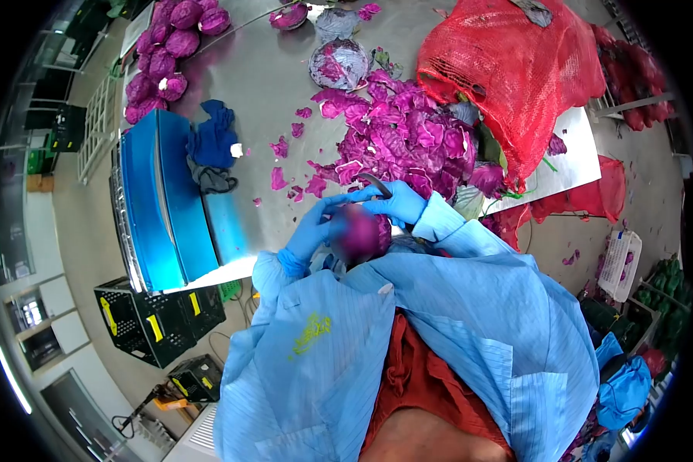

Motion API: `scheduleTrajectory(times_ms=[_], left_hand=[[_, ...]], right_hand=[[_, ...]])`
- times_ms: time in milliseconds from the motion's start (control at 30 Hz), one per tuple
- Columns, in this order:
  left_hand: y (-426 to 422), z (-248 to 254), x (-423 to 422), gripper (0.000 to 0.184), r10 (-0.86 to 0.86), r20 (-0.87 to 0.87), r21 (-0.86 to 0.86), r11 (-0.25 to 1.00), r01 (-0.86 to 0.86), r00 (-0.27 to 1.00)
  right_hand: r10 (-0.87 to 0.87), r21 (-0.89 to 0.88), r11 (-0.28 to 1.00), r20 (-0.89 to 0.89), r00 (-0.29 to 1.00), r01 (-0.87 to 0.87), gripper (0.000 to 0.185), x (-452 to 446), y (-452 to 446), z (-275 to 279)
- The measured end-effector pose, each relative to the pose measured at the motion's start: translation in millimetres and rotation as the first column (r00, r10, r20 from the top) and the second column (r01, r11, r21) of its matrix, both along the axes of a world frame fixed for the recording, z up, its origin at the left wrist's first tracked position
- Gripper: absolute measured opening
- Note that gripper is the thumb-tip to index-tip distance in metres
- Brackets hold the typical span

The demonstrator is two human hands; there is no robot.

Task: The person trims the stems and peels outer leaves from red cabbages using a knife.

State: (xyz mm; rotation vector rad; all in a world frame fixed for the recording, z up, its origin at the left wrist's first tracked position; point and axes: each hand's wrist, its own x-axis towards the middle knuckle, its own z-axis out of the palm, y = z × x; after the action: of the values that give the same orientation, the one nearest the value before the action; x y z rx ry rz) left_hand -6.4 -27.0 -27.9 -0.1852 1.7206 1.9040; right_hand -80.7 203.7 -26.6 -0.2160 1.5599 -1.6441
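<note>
Close to my chest, at the table's near edge, a red cabbage [371, 235] is between my hands, partly blurred. My left hand [309, 231], in a blue glove, has its fingers bent around the cabbage's left and upper side. On the upper right is my gloved right hand [399, 205], closed on a dark, curved tool [373, 183] that looks like a knife; its working end is hidden. Just beyond my hands lies a heap of loose purple cabbage leaves [408, 138].
Whole peeled cabbages [162, 61] are piled at the far left. Unpeeled cabbage [339, 65] sits beyond the leaves. A red mesh sack [508, 69] stands at right. At left are a blue metal box [165, 200], blue cloth [214, 135] and black crates [158, 319].
</note>
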Motion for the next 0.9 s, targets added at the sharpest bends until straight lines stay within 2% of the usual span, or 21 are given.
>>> scheduleTrajectory(times_ms=[67, 100, 200, 233, 300, 400, 433, 533, 567, 600, 667, 767, 900], left_hand=[[-2.0, -4.1, 0.6, 0.062, 0.086, 0.111, 0.121, 0.988, -0.099, 0.99], [-2.1, -16.4, 3.5, 0.061, 0.095, 0.133, 0.234, 0.964, -0.124, 0.987], [8.5, -38.8, 13.0, 0.061, 0.057, 0.265, 0.571, 0.795, -0.205, 0.962], [13.2, -39.1, 14.9, 0.062, 0.029, 0.306, 0.644, 0.73, -0.229, 0.952], [21.0, -37.5, 18.1, 0.062, -0.001, 0.349, 0.725, 0.634, -0.269, 0.937], [30.8, -25.5, 15.1, 0.062, 0.044, 0.338, 0.73, 0.618, -0.291, 0.94], [34.1, -15.6, 12.2, 0.062, 0.086, 0.315, 0.712, 0.637, -0.295, 0.945], [37.6, -1.6, 9.3, 0.063, 0.186, 0.258, 0.643, 0.699, -0.312, 0.948], [34.3, -7.6, 8.2, 0.064, 0.201, 0.246, 0.615, 0.723, -0.313, 0.948], [32.5, -9.7, 6.3, 0.066, 0.216, 0.232, 0.586, 0.747, -0.313, 0.948], [31.2, -12.7, 6.5, 0.069, 0.265, 0.184, 0.602, 0.731, -0.321, 0.947], [32.5, -0.7, 2.5, 0.075, 0.363, 0.106, 0.55, 0.755, -0.359, 0.926], [29.9, 1.6, 0.4, 0.077, 0.423, -0.071, 0.442, 0.825, -0.352, 0.903]], right_hand=[[0.036, 0.018, 0.999, -0.056, 0.998, -0.035, 0.031, -2.8, -2.9, -3.3], [0.055, 0.031, 0.998, -0.092, 0.994, -0.052, 0.031, -4.8, -4.6, -6.2], [0.053, 0.017, 0.999, -0.19, 0.98, -0.051, 0.03, -4.8, -12.1, -37.6], [0.001, -0.043, 0.999, -0.194, 0.981, -0.01, 0.03, -4.0, -17.0, -43.5], [-0.055, 0.006, 0.998, -0.085, 0.995, 0.055, 0.029, -6.7, -14.3, -44.3], [-0.174, 0.176, 0.974, 0.166, 0.971, 0.145, 0.03, -8.1, -6.5, 7.6], [-0.206, 0.138, 0.972, 0.133, 0.969, 0.188, 0.037, -7.6, -4.4, 2.4], [-0.183, 0.1, 0.976, -0.096, 0.979, 0.192, 0.036, 6.0, -1.9, 12.7], [-0.059, 0.135, 0.982, -0.457, 0.888, 0.134, 0.034, 9.0, -1.6, 3.9], [-0.066, 0.118, 0.984, -0.444, 0.894, 0.132, 0.039, 14.0, -5.9, 6.4], [-0.056, 0.16, 0.965, -0.648, 0.76, 0.207, 0.041, 18.8, -8.7, 16.8], [-0.175, 0.075, 0.957, -0.626, 0.76, 0.281, 0.044, 23.6, -14.0, 16.0], [-0.218, 0.034, 0.957, -0.564, 0.796, 0.287, 0.044, 26.0, -16.7, 25.8]])
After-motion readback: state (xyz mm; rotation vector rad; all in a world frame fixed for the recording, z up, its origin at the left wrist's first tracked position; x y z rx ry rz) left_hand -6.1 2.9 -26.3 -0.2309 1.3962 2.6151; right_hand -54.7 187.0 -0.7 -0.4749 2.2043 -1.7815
